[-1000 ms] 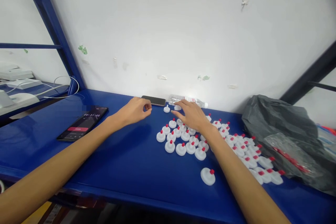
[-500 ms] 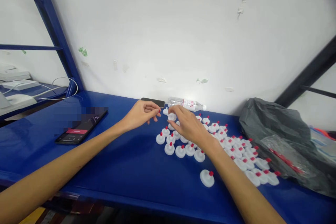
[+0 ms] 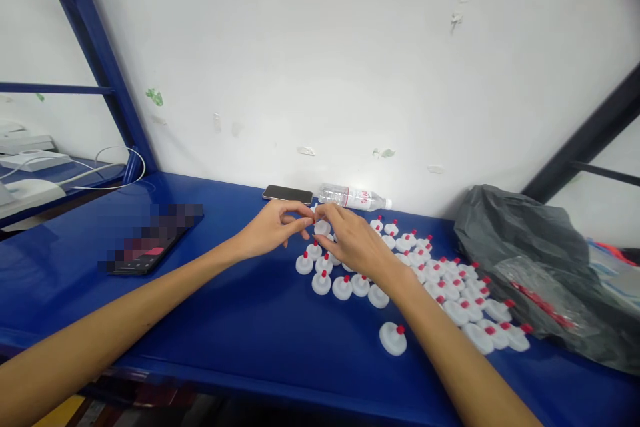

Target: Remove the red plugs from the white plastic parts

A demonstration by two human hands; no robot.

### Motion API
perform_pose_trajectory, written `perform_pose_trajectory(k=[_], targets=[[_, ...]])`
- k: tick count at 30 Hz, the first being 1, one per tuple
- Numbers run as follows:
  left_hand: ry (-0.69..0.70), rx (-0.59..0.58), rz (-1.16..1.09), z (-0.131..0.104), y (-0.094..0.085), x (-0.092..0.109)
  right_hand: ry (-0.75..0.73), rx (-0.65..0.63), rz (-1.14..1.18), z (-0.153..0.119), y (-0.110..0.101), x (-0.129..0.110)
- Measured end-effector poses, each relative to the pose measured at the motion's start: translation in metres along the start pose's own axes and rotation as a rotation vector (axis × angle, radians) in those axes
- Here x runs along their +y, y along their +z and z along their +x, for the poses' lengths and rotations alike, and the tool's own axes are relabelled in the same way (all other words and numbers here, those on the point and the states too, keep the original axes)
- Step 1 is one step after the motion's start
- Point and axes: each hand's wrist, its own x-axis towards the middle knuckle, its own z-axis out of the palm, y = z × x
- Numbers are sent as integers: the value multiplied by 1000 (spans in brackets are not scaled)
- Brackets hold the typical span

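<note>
My left hand point(image 3: 280, 225) pinches a small red cap point(image 3: 314, 221) between thumb and fingertips, close to my right hand's fingers. With my right hand point(image 3: 347, 233) I grip a round white lid point(image 3: 323, 227), its thumb and fingers curled round the sides. Below and right of the hands, many white round pieces with red tips stand on the blue table point(image 3: 225, 327). One such piece point(image 3: 393, 338) sits apart nearer the front edge. My right hand and forearm hide part of the group.
A clear bottle point(image 3: 353, 197) and a dark phone point(image 3: 287, 195) lie by the wall. Another phone point(image 3: 150, 250) is at left. On the right are a dark plastic bag point(image 3: 525, 233) and a clear bag of red pieces point(image 3: 547, 303). Blue posts flank the table.
My left hand has moved right, bringing the red cap up to the white lid in my right hand. The fingertips of both hands now meet or nearly meet.
</note>
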Motion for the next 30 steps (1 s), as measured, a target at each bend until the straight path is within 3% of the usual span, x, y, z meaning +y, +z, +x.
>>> perform_pose_trajectory(k=[7, 16, 20, 23, 25, 30], targets=[[-5, 54, 94, -2, 5, -1, 18, 39, 41, -1, 0, -1], [-31, 74, 28, -1, 0, -5, 29, 185, 227, 0, 2, -3], [-27, 81, -22, 0, -2, -3, 207, 278, 422, 4, 6, -5], [-18, 114, -59, 0, -4, -1, 408, 215, 633, 6, 7, -7], [-14, 115, -51, 1, -5, 0, 467, 177, 700, 7, 6, -9], [-25, 74, 74, 0, -4, -6, 361, 202, 627, 7, 3, -8]])
